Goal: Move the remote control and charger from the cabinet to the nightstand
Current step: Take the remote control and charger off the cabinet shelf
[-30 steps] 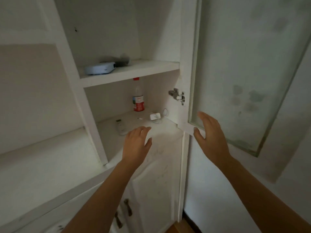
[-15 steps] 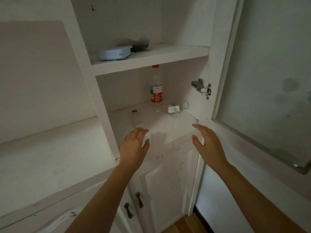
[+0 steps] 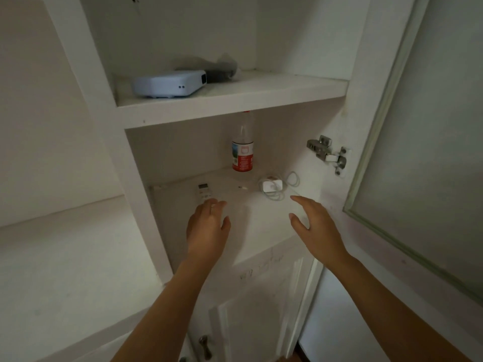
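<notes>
A white remote control (image 3: 204, 192) lies flat on the lower shelf (image 3: 251, 212) of the white cabinet. A white charger (image 3: 272, 185) with a coiled white cable rests further right on the same shelf. My left hand (image 3: 207, 227) reaches into the shelf, fingers apart, its fingertips at the near end of the remote control, holding nothing. My right hand (image 3: 313, 223) is open over the shelf's right part, a short way in front of the charger and not touching it.
A bottle (image 3: 243, 150) with a red label stands at the back of the shelf. On the upper shelf rests a pale flat device (image 3: 170, 83). The glass cabinet door (image 3: 428, 131) hangs open at the right, with a metal hinge (image 3: 328, 152). Closed lower doors (image 3: 256, 309) sit below.
Both hands have moved forward into the lower shelf. My left hand has reached the remote control's near end and my right hand has closed in on the charger. The view has come closer.
</notes>
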`<state>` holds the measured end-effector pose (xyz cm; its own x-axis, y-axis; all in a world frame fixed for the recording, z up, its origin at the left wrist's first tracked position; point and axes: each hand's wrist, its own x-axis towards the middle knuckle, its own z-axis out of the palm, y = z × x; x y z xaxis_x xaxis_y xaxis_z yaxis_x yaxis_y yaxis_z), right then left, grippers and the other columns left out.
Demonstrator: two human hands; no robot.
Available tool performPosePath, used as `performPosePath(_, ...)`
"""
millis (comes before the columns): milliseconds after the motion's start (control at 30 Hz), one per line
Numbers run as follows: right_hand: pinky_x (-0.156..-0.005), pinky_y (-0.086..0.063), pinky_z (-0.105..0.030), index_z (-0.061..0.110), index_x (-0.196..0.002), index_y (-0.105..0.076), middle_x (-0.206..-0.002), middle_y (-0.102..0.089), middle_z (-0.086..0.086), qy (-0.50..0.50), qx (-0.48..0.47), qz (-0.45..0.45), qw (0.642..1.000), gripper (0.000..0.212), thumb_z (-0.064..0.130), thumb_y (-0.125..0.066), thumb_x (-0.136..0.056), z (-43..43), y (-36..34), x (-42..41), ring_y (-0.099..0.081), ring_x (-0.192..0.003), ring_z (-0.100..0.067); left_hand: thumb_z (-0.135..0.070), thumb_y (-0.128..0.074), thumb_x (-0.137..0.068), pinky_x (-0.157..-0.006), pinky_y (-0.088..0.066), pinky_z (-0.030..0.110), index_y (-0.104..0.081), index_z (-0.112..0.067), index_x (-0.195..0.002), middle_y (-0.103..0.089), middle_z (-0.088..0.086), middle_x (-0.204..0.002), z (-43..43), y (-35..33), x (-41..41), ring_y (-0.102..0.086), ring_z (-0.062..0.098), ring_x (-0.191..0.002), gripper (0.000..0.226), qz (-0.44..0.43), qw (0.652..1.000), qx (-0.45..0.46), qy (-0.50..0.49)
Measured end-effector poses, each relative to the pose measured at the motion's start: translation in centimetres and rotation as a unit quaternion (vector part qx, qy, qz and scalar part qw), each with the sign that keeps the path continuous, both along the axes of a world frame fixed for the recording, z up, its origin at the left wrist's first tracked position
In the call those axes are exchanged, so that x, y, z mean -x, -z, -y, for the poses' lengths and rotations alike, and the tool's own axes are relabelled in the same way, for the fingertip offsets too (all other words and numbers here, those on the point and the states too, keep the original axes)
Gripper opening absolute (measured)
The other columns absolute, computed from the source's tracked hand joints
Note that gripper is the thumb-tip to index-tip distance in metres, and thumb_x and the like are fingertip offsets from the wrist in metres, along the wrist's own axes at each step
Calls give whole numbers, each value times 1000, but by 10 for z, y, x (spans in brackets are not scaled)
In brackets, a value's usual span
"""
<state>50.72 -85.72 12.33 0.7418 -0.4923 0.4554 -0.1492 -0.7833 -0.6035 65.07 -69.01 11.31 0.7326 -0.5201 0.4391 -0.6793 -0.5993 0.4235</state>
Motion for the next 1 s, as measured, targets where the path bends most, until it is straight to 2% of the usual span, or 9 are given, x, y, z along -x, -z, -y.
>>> performPosePath(167,-95,-29,-22,17,-129,-45,-130,-53,-6,-3,15,6,1000,40,19,-52,-90,13,-3,-18,-43,-122,-19,-22,-51,-87,-102,-36,40,-42,-15,-131,-38,11,-143,9,4,-15,-38,29,-127,45,-26,997,-29,-60)
performPosePath(300,-95,-31,-22,15,-129,-44,-131,-53,-7,-8,14,-5,1000,41,17,-52,-90,25,-3,-30,-43,-123,-20,-28,-50,-88,-110,-26,42,-27,-14,-138,-22,20,-149,20,4,-29,-26,35,-134,57,-96,985,-86,-114)
performPosePath(433,-95,-30,-23,15,-131,-43,-132,-52,-8,-10,13,-18,1000,42,18,-51,-90,36,-2,-39,-43,-123,-22,-34,-51,-86,-112,-25,43,-20,-14,-140,-29,24,-144,38,7,-46,-30,37,-131,65,-179,966,-124,-141)
performPosePath(533,-94,-31,-23,14,-131,-42,-132,-51,-8,-10,17,-31,999,42,19,-51,-90,42,2,-41,-42,-124,-22,-37,-48,-88,-111,-25,44,-17,-12,-141,-34,24,-141,50,12,-54,-31,37,-130,67,-184,961,-131,-160)
performPosePath(867,-95,-38,-34,8,-125,-46,-126,-54,-14,-19,50,-60,997,43,18,-59,-85,61,5,-68,-46,-117,-30,-13,-43,-92,-107,-27,41,-12,-7,-143,-36,25,-135,60,15,-64,-29,37,-126,60,-184,964,-4,-193)
performPosePath(1000,-100,-39,-45,9,-121,-49,-122,-53,-15,-45,63,-65,995,48,19,-67,-78,65,3,-96,-45,-114,-34,-11,-46,-90,-106,-29,42,-14,-9,-142,-36,24,-135,55,11,-65,-29,36,-126,62,-173,965,37,-194)
